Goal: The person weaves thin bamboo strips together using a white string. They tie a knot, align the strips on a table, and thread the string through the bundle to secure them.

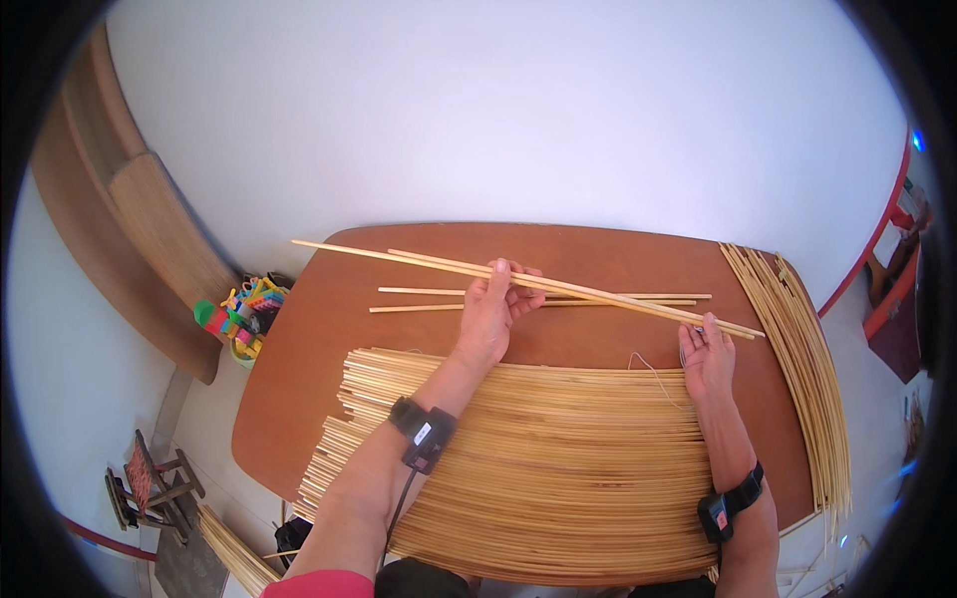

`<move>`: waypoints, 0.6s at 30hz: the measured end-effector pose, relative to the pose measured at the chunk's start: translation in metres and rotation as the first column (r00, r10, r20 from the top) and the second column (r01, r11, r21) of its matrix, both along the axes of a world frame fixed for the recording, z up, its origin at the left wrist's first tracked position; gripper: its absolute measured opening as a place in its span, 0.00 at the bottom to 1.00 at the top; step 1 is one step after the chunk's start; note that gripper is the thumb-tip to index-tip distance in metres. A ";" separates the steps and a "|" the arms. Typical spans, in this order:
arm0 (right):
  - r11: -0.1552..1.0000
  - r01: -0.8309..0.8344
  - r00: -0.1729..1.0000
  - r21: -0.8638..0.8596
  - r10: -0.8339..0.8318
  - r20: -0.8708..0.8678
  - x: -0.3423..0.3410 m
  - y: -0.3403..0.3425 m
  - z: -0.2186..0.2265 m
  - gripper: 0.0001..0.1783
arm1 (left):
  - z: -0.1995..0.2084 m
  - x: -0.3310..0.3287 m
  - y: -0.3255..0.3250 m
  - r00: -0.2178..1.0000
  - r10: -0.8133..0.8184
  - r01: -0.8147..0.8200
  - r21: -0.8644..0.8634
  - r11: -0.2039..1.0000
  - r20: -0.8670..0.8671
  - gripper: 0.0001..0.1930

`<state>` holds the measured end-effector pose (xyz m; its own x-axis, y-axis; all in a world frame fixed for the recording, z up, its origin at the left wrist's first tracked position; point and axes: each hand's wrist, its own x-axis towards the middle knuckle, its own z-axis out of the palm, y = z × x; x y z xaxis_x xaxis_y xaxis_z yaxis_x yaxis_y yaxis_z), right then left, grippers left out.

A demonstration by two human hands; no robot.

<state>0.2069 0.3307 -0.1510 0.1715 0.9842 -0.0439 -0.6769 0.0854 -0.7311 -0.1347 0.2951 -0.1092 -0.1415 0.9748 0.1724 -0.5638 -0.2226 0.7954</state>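
2 slim, straight wooden sticks (pixel 598 296), pinched by left hand (pixel 490 311) and right hand (pixel 709 361), grip partly hidden; ribbed mat (pixel 568 458) of thin rods, partly covered by forearms (pixel 349 483).

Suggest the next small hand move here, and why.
Probably swing the left end of the held sticks toward the body, lining them up with the row of sticks: the left hand and right hand hold them at a slant beyond its far edge, left end farther out.
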 end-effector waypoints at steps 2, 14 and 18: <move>0.999 0.022 1.000 -0.022 -0.022 -0.002 0.000 0.000 0.000 0.11 | -0.001 0.000 0.000 0.999 0.012 -0.012 -0.004 1.000 -0.036 0.12; 1.000 -0.017 0.999 -0.023 0.018 0.043 -0.003 -0.005 0.009 0.12 | -0.002 0.000 0.001 1.000 0.017 -0.018 0.058 0.998 0.013 0.11; 0.999 -0.006 0.999 -0.033 0.007 0.033 -0.007 -0.008 0.013 0.12 | -0.003 -0.001 0.002 0.999 0.016 -0.018 0.058 0.998 0.042 0.10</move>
<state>0.1997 0.3223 -0.1381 0.1671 0.9834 -0.0708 -0.6529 0.0566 -0.7553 -0.1353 0.2967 -0.1119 -0.1664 0.9607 0.2223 -0.5921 -0.2776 0.7565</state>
